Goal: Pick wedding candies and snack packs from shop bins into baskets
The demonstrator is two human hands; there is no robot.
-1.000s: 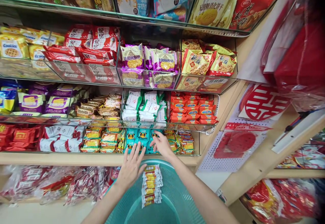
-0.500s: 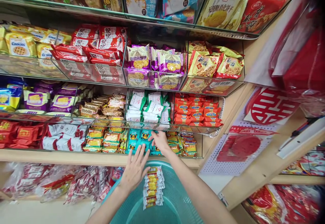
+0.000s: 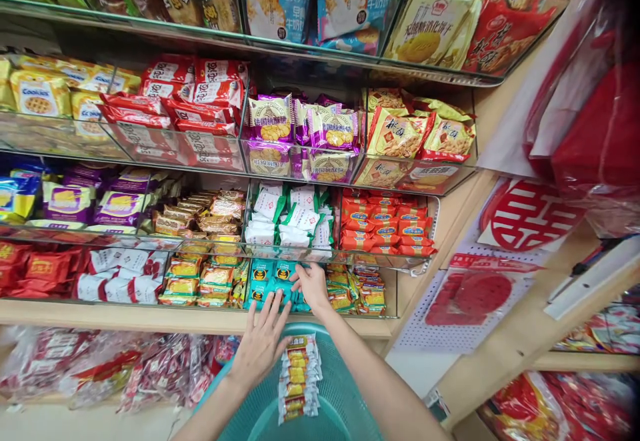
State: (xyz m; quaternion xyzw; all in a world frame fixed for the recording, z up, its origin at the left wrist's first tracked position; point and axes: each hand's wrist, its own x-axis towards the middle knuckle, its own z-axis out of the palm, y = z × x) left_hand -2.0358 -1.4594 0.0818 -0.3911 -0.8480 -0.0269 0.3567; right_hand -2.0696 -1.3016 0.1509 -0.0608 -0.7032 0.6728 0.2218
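Small teal snack packets (image 3: 261, 272) are stacked in a clear compartment on the lower shelf. My left hand (image 3: 264, 341) has its fingers spread, with the tips against the front of these packets. From the right, my right hand (image 3: 313, 289) reaches into the same compartment; its slightly bent fingertips touch the teal packets and partly hide them. Below both hands stands a teal plastic basket (image 3: 345, 361). Inside it lies a strip of joined small snack packets (image 3: 299, 377) in yellow and white wrappers.
White-and-green packets (image 3: 303, 217) fill the compartment above, beside orange-red packets (image 3: 385, 221). Clear dividers and the shelf lip (image 3: 200, 319) border the compartments. A wooden side panel (image 3: 425, 274) rises at right, near hanging red decorations (image 3: 470, 294). Bagged goods (image 3: 165, 367) lie below.
The view has shifted slightly, so the shelves sit a little lower. Both hands remain at the teal packets; the right hand's fingers have moved slightly among them.
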